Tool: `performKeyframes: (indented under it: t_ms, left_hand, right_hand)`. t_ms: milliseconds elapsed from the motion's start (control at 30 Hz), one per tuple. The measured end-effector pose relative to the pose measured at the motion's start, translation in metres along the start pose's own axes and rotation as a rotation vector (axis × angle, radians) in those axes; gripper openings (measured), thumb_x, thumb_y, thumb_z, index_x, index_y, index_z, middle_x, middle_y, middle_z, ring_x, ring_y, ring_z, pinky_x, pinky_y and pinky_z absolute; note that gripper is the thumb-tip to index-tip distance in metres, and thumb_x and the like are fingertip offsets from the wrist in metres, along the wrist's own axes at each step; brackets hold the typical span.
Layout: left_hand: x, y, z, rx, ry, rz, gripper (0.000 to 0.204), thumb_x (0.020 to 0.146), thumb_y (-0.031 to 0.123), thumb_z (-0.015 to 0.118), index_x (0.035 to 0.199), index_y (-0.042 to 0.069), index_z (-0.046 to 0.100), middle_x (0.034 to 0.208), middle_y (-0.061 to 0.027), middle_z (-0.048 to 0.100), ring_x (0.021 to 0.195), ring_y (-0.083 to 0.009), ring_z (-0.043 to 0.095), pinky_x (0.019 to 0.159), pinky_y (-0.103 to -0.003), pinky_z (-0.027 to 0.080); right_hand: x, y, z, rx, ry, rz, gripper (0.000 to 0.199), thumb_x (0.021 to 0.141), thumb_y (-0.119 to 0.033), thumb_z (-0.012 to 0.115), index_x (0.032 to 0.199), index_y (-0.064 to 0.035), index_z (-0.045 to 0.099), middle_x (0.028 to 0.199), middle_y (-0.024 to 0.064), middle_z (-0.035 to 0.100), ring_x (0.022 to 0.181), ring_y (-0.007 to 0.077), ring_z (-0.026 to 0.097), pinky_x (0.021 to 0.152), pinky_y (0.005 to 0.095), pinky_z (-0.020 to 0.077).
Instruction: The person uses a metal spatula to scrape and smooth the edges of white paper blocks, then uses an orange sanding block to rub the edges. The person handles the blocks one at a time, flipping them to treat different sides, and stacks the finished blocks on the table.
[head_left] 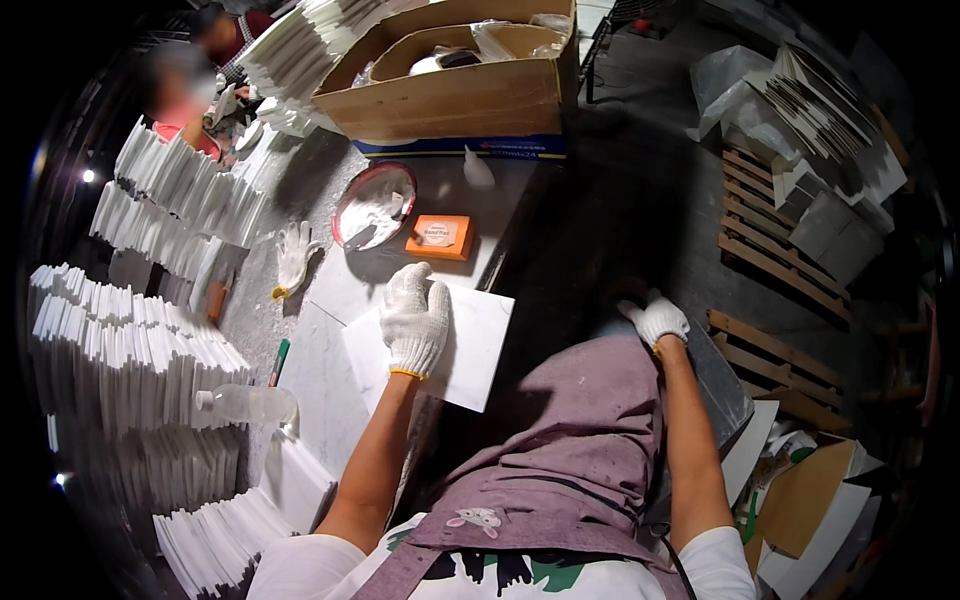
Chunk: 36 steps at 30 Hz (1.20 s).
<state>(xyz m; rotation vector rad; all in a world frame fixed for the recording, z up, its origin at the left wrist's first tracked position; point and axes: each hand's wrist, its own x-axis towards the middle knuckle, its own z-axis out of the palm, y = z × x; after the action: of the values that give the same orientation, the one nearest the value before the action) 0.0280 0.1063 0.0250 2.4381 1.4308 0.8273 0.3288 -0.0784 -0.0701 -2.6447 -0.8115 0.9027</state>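
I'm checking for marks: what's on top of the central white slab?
The gloved left grip lies over the white slab, whose right side shows bare; the part covered is hidden.

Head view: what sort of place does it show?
Probably a tile or stone workshop: rows of thin white slabs stand at left, wooden pallets lie at right, and the left hand rests on a single white slab.

The gloved left hand (413, 325) is lying palm down, its fingers (406, 276) pointing forward, while the left forearm (372, 455) is slanting ahead. The gloved right hand (660, 319) is angling leftward, its back showing, above the outstretched right forearm (692, 435).
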Motion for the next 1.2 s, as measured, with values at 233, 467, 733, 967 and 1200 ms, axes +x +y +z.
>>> performKeyframes:
  t_ms: [233, 467, 733, 967, 1200]
  left_hand:
    - [-0.002, 0.005, -0.008, 0.016, 0.076, 0.053, 0.024, 0.087, 0.015, 0.060, 0.109, 0.006, 0.060, 0.110, -0.0160, 0.061, 0.107, -0.0349, 0.055, 0.095, -0.044, 0.044]
    - [-0.003, -0.001, -0.009, -0.036, 0.016, 0.008, 0.031, 0.086, 0.021, 0.062, 0.113, 0.006, 0.060, 0.117, -0.0171, 0.059, 0.111, -0.0360, 0.055, 0.097, -0.044, 0.044]
    - [-0.002, 0.000, -0.007, 0.006, 0.020, 0.026, 0.030, 0.085, 0.022, 0.060, 0.111, 0.007, 0.059, 0.113, -0.0143, 0.059, 0.108, -0.0348, 0.055, 0.093, -0.047, 0.044]
    - [-0.001, -0.001, -0.007, -0.005, 0.029, 0.035, 0.029, 0.085, 0.022, 0.061, 0.110, 0.007, 0.059, 0.111, -0.0141, 0.059, 0.106, -0.0352, 0.055, 0.092, -0.047, 0.044]
    - [0.004, 0.005, -0.009, -0.006, 0.034, 0.054, 0.028, 0.085, 0.022, 0.060, 0.108, 0.007, 0.060, 0.109, -0.0134, 0.059, 0.106, -0.0343, 0.055, 0.093, -0.046, 0.043]
  right_hand:
    - [0.014, 0.012, 0.000, -0.033, -0.151, -0.333, 0.050, 0.090, -0.044, 0.054, 0.109, -0.0004, 0.067, 0.108, 0.0262, 0.066, 0.102, 0.0442, 0.061, 0.088, 0.0462, 0.0486]
    - [-0.100, -0.010, -0.032, -0.350, -0.141, -0.711, 0.039, 0.089, -0.049, 0.056, 0.081, -0.0118, 0.066, 0.082, 0.0118, 0.066, 0.081, 0.0331, 0.065, 0.067, 0.0448, 0.0500]
    - [-0.084, -0.013, -0.030, -0.008, 0.088, -0.733, 0.023, 0.089, -0.031, 0.063, 0.086, -0.0077, 0.067, 0.088, 0.0120, 0.066, 0.082, 0.0293, 0.066, 0.073, 0.0405, 0.0508]
    - [-0.061, -0.067, 0.015, 1.285, 0.024, -0.545, 0.014, 0.098, -0.014, 0.060, 0.109, -0.0062, 0.060, 0.088, -0.0005, 0.059, 0.068, 0.0053, 0.054, 0.061, 0.0201, 0.0481]
    - [-0.028, -0.107, 0.171, 1.496, -0.361, -0.100, 0.017, 0.095, -0.022, 0.056, 0.100, -0.0059, 0.058, 0.076, 0.0025, 0.057, 0.060, 0.0130, 0.057, 0.047, 0.0256, 0.0460]
